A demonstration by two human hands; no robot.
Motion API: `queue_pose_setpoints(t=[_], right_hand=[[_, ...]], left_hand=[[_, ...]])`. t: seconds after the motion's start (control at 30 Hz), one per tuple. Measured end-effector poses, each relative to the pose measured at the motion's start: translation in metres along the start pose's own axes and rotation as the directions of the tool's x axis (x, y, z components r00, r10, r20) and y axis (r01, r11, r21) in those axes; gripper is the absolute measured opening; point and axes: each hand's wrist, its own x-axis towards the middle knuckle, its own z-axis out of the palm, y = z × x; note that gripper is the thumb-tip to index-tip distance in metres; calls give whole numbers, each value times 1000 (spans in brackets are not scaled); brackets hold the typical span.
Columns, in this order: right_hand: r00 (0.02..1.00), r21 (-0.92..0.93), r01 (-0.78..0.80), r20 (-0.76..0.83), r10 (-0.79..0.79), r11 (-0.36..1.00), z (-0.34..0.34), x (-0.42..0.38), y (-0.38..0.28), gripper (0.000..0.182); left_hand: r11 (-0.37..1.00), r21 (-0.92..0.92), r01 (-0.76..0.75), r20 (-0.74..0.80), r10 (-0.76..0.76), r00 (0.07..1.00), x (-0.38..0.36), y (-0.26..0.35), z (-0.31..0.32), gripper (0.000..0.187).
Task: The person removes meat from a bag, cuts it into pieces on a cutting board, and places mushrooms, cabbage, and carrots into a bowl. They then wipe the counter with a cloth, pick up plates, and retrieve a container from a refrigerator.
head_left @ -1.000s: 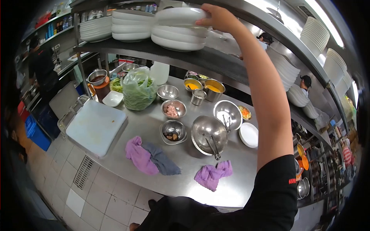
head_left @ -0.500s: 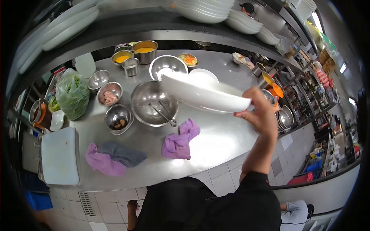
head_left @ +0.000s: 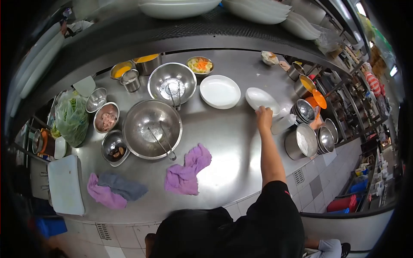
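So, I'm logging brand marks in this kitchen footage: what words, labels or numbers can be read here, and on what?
None can be read.
Black sleeve: a small red mark, too small to read.
Plate under the right hand: plain white, no print.
Packages at the far right edge: too blurred to read.

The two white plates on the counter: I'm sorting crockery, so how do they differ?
The round plate lies flat and free, touched by no hand; the oval plate has the right hand at its near edge. The round plate looks wider than the oval plate. The round plate sits beside the steel bowl; the oval plate lies nearer the stacked pots. Both are white and empty.
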Motion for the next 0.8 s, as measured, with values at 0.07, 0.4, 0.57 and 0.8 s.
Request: queue_pose_setpoints(t=[0.07,0.4,0.57,0.8], right_hand=[[999,-23,4,38,-3,1000,28,26,22,20],[975,190,-178,-97,199,965,59,123,12,22],[999,846,-47,35,33,532,15,14,-119,19],[535,915,-361,363,-763,182,-89,-222,-310,19]], left_hand=[[999,-31,38,-32,-39,999,-18,10,-5,32],[693,-532,486,216,-444,869,-13,25,-9,25],[808,-563,171,-92,-267,959,16,19,13,20],[846,-315,429,-2,-453,892,-37,40,54,20]])
